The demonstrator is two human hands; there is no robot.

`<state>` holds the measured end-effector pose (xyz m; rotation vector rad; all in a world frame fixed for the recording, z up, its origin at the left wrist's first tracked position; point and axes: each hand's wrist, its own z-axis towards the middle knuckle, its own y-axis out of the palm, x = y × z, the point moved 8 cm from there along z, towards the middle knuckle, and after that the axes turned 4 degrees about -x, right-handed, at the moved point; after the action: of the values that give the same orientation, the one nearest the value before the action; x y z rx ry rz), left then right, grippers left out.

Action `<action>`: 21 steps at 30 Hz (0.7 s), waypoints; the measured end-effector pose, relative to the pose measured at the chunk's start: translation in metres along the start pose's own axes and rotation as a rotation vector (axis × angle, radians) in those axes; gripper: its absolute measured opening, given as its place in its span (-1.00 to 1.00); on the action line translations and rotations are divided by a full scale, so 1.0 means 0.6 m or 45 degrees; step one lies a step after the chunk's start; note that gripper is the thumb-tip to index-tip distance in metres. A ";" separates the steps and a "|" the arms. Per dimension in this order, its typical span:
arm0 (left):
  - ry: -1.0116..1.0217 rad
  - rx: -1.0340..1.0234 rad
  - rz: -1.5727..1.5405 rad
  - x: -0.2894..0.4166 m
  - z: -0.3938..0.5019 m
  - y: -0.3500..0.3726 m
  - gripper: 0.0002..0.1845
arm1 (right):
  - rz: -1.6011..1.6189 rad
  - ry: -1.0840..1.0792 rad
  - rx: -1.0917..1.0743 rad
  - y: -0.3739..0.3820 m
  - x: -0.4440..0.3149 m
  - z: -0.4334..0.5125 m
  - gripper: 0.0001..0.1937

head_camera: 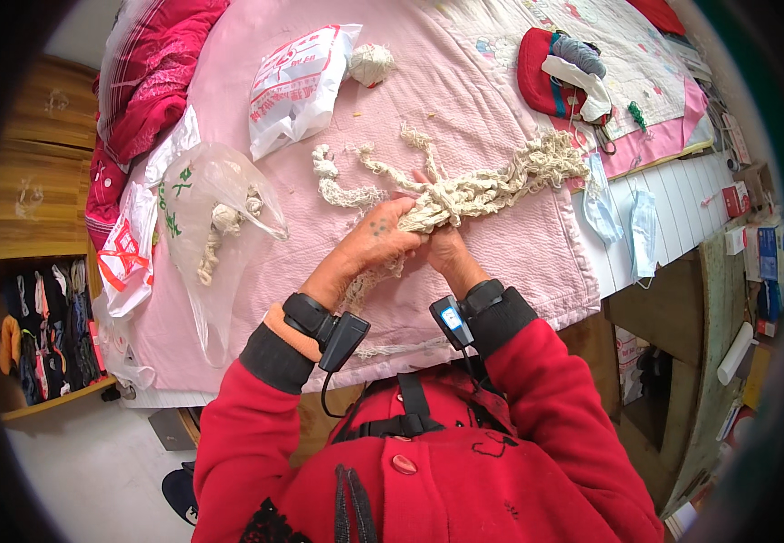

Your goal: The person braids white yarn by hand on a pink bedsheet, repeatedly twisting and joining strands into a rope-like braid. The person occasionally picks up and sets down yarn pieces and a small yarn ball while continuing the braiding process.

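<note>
A thick bundle of cream cotton yarn (500,180), crinkled and looped, lies across the pink quilted cover (514,271) of the bed. My left hand (385,231) grips the bundle's near left end, thumb on top. My right hand (445,248) holds it from below, its fingers partly hidden under the yarn. Strands cross the bundle like a tie near my fingers. Loose twisted ends spread to the left and away from me, and a knotted strand (338,190) rests on the cover. More crinkled yarn (365,285) hangs below my left wrist.
A clear plastic bag (195,285) with yarn inside lies left. Beyond are a printed white bag (304,88) and a cream yarn ball (371,64). At the right are a red pouch (538,75) with grey yarn (579,55) and two blue face masks (643,234) near the bed edge.
</note>
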<state>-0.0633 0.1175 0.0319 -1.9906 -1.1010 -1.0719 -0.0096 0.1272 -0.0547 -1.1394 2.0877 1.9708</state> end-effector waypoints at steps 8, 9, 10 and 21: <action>-0.013 0.069 -0.029 -0.014 0.009 -0.020 -0.70 | -0.432 0.238 -0.115 -0.011 -0.005 -0.038 -0.76; -0.047 0.092 -0.015 -0.020 0.010 -0.024 -0.70 | -0.574 0.260 -0.097 -0.014 -0.013 -0.046 -0.75; -0.058 0.101 0.000 -0.024 0.012 -0.025 -0.68 | -0.697 0.291 -0.088 -0.017 -0.020 -0.055 -0.74; 0.173 0.205 0.236 -0.046 0.024 -0.003 -0.54 | -0.890 0.383 -0.119 -0.010 -0.061 -0.148 -0.86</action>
<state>-0.0689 0.1197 0.0012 -1.8254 -0.8839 -0.9739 0.0591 0.0663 -0.0249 -1.9432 1.3853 1.6287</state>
